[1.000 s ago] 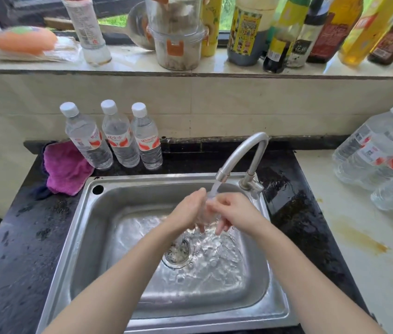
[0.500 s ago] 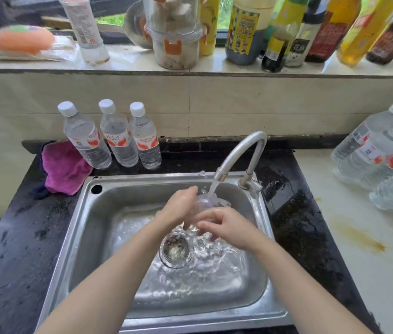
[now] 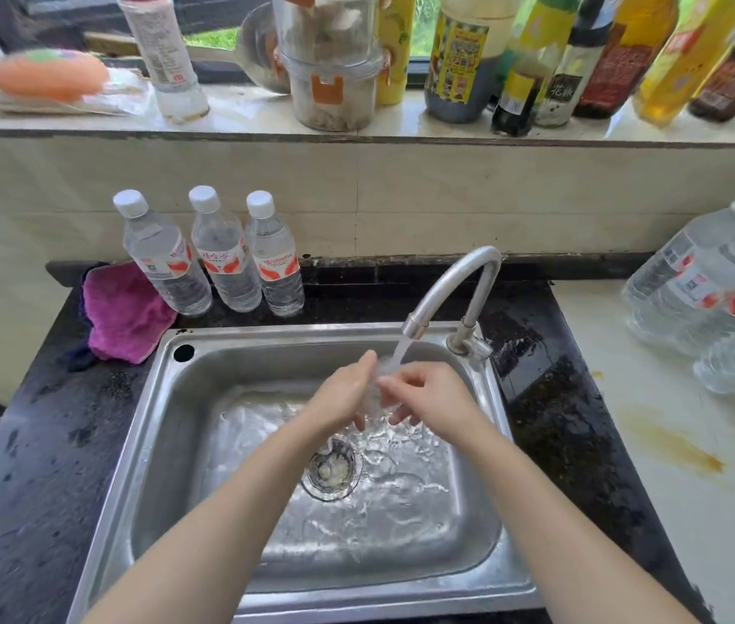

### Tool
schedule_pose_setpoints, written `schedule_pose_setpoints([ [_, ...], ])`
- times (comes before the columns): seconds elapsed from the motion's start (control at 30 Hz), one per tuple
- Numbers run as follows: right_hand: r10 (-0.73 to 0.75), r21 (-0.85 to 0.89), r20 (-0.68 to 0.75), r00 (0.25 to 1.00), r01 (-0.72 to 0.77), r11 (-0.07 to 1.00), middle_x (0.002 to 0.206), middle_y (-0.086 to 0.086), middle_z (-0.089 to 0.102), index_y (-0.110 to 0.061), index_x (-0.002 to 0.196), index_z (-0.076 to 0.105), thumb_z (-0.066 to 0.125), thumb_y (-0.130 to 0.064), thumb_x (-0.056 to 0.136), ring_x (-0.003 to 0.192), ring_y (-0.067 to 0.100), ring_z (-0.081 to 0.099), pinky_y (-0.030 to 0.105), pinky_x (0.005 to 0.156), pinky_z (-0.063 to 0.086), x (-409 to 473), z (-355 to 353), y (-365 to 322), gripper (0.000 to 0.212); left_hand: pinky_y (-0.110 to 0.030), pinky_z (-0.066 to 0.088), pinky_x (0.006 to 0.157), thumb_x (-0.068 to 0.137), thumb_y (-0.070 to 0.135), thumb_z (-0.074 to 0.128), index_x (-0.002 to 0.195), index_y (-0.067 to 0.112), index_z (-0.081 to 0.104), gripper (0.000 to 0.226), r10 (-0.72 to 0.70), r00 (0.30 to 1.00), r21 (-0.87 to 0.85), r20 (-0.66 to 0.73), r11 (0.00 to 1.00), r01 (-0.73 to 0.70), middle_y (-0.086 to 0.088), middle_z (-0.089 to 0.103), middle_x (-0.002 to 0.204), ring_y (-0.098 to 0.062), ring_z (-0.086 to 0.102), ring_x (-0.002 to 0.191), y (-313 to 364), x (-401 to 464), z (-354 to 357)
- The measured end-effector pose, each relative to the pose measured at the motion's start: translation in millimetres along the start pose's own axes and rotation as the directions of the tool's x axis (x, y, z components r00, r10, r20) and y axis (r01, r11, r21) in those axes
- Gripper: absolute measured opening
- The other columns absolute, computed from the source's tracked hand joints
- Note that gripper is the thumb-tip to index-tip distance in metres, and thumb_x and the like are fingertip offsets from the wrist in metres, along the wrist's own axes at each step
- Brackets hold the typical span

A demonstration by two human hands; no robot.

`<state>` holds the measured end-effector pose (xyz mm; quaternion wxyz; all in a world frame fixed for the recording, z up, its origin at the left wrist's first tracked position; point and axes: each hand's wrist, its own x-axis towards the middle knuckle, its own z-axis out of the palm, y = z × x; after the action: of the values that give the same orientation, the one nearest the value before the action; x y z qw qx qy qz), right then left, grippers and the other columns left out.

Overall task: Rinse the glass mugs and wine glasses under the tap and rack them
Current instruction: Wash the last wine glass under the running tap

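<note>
Clear glass [image 3: 376, 389] at frame centre, blurred under tap [image 3: 451, 290] stream. Left hand [image 3: 343, 394] and right hand [image 3: 433, 394] curled around it.

The dark bottle [image 3: 560, 90] on the windowsill carries a black label reading "花椒". The rightmost small water bottle [image 3: 276, 258] shows red lettering like "Watsons"; other labels are too blurred.

The glass [image 3: 376, 391] at frame centre is mostly hidden between the hands [image 3: 394, 394] and blurred by water. Windowsill bottles [image 3: 617, 51] are cut off by the top edge.
</note>
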<state>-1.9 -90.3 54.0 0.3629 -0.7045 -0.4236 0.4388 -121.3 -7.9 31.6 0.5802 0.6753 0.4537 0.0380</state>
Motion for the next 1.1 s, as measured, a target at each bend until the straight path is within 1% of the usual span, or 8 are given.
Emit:
schedule_pose_setpoints([
  [0.1,0.003,0.134,0.104,0.995,-0.017,0.991,0.097,0.002,0.073,-0.010,0.098,0.068,0.056,-0.019,0.094,0.080,0.016,0.072,0.020,0.060,0.052,-5,8,4,0.016,-0.032,0.040,0.074,0.101,0.043,0.022,0.084,0.017,0.052,0.044,0.089,0.972,0.077,-0.216,0.994,-0.074,-0.005,0.061,0.091,-0.014,0.051,0.076,6,3,3],
  [0.2,-0.004,-0.077,0.314,0.949,0.030,0.997,0.094,-0.001,0.074,-0.024,0.095,0.074,0.063,-0.025,0.089,0.086,0.012,0.068,0.021,0.072,0.053,-7,-12,7,0.013,-0.028,0.036,0.055,0.100,0.043,0.024,0.083,0.012,0.057,0.049,-0.096,0.993,0.011,-0.064,0.995,0.097,-0.009,0.059,0.073,-0.016,0.047,0.056,5,12,-12],
  [0.3,0.000,-0.046,0.135,0.991,0.006,0.999,0.075,-0.001,0.073,-0.020,0.074,0.073,0.067,-0.030,0.086,0.069,0.010,0.066,0.025,0.068,0.051,2,-14,5,0.017,-0.021,0.025,0.042,0.097,0.054,0.022,0.100,0.009,0.061,0.060,-0.150,0.981,-0.112,0.123,0.980,0.164,-0.008,0.054,0.066,-0.013,0.035,0.042,-3,11,-12],
  [0.47,-0.057,-0.025,-0.220,0.974,0.053,0.998,0.076,-0.009,0.064,-0.021,0.088,0.066,0.053,-0.033,0.095,0.064,0.005,0.058,0.027,0.064,0.047,0,13,6,0.019,-0.035,0.049,0.081,0.099,0.052,0.020,0.098,0.018,0.061,0.054,0.130,0.968,0.009,-0.213,0.991,-0.131,-0.002,0.066,0.097,-0.012,0.060,0.080,-11,10,10],
  [0.6,-0.285,-0.397,-0.109,0.952,0.221,0.891,0.121,-0.009,0.042,-0.035,0.138,0.040,0.034,-0.051,0.096,0.099,0.006,0.051,0.026,0.082,0.046,0,11,13,0.045,-0.016,0.031,0.038,0.101,0.041,0.017,0.072,0.012,0.058,0.058,-0.028,0.998,-0.178,0.050,0.983,0.037,-0.007,0.059,0.060,-0.008,0.039,0.035,5,5,-6],
  [0.73,-0.301,-0.433,-0.090,0.949,0.234,0.871,0.112,0.005,0.047,-0.021,0.113,0.055,0.015,-0.060,0.081,0.093,0.017,0.050,0.035,0.075,0.045,12,9,11,0.064,-0.012,0.018,0.037,0.100,0.032,0.026,0.077,0.011,0.053,0.042,-0.057,0.982,-0.014,0.179,0.998,0.061,-0.006,0.049,0.052,-0.008,0.025,0.032,10,7,-15],
  [0.97,0.496,-0.434,-0.061,0.866,-0.471,0.768,0.056,0.008,0.060,-0.006,0.081,0.052,0.041,-0.009,0.092,0.049,0.020,0.055,0.028,0.049,0.044,33,10,-7,0.015,-0.034,0.038,0.063,0.099,0.035,0.018,0.106,0.013,0.052,0.041,0.319,0.937,0.701,-0.142,0.701,-0.132,-0.011,0.065,0.100,-0.036,0.061,0.086,3,1,17],
  [1.1,-0.023,-0.139,-0.126,0.992,0.006,0.990,0.093,-0.001,0.061,-0.019,0.103,0.055,0.027,-0.053,0.095,0.080,0.014,0.060,0.025,0.065,0.047,7,18,7,0.044,-0.025,0.038,0.041,0.099,0.032,0.026,0.085,0.008,0.053,0.039,-0.003,0.999,0.267,0.041,0.964,-0.008,-0.013,0.067,0.077,-0.023,0.052,0.051,11,12,-4],
])
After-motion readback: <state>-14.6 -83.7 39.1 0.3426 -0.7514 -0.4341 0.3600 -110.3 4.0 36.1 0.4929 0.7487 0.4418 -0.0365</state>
